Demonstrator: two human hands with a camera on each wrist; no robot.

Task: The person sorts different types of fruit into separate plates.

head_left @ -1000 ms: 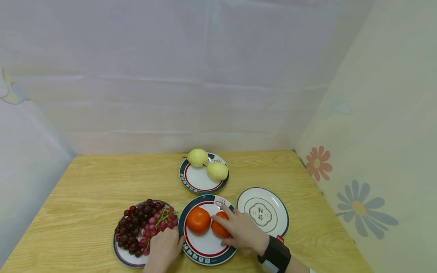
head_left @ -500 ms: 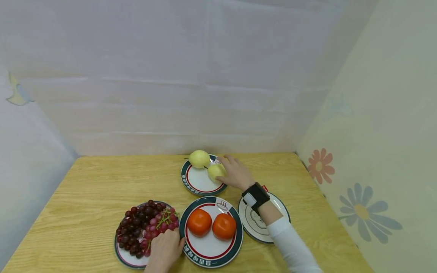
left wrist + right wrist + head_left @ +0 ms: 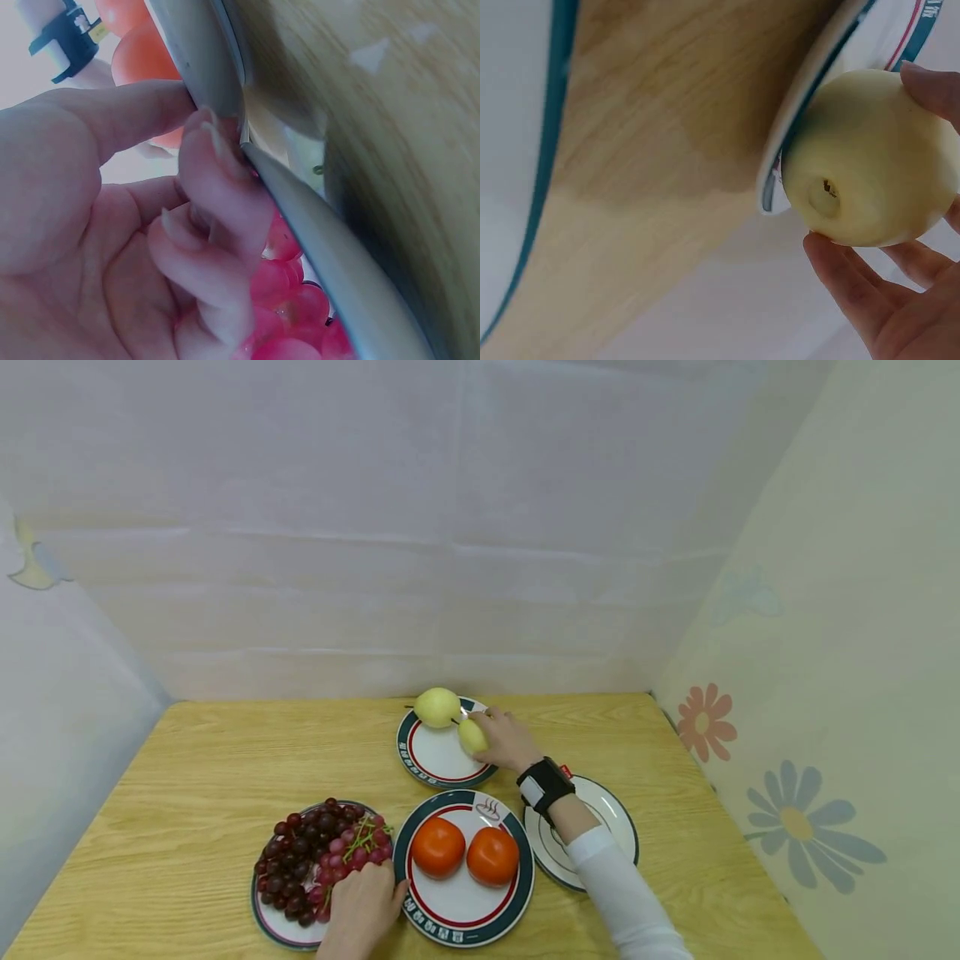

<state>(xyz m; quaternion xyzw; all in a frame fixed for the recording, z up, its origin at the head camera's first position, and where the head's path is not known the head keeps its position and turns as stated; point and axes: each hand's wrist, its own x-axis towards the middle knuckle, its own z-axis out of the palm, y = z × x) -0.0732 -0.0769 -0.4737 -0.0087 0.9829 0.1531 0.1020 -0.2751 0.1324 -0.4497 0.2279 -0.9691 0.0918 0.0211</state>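
From where I stand, the person's right hand [image 3: 510, 742] is stretched out toward the back of the table [image 3: 187, 777], its thumb and fingers clamped on the nearer pear [image 3: 472, 737], which is at the right side of the far plate [image 3: 438, 756], its stem pointing left; up close, the thumb presses one side of the fruit and the fingertips the other, though I cannot tell whether it rests on the plate or is just clear of it. The second pear [image 3: 437, 707] lies on the same plate, behind and to the left. The left hand [image 3: 363, 897] is down at the near edge, between the fruit plates, its fingers curled and its thumb apart from them, touching the rim of the middle plate [image 3: 461, 906]; I cannot tell whether those fingers hold anything. Just beside them is the grape plate [image 3: 281, 935], heaped with dark grapes [image 3: 296, 856] on its left and pink grapes [image 3: 337, 864] with green stems on its right. Two orange-red fruits [image 3: 438, 848] sit side by side on the middle plate, which has a dark patterned border with a red ring inside it. A white plate [image 3: 611, 814] with a thin dark edge stands to its right, partly hidden under the right forearm, with its black wristband [image 3: 545, 787] and white sleeve [image 3: 626, 889]
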